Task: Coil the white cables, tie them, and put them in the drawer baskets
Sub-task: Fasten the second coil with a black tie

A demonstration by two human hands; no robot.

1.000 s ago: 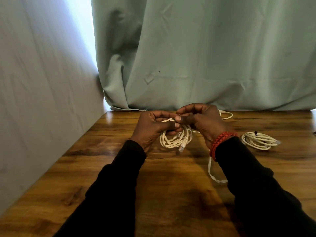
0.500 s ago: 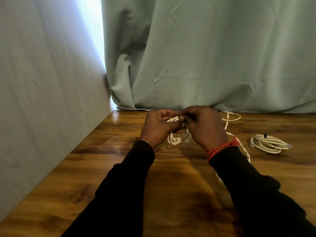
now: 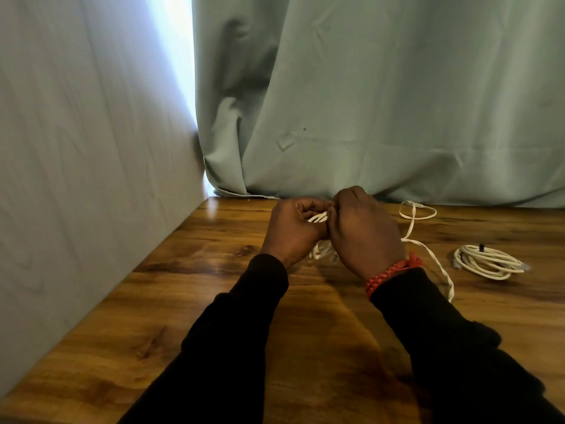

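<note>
Head view: both hands meet above the far middle of the wooden counter, in front of a grey-green curtain.
Left hand: fingers curled closed around a bunch of white cable loops; more loops hang below it, near the counter.
Right hand: fingers pinched shut on the same bunch, pressed against the left hand; a red braided bracelet sits at the wrist.
Loose cable tail: trails from behind the right hand across the counter to the right.
Second cable coil: lies flat on the counter, well right of the hands, with a small black tie at its far edge.
</note>
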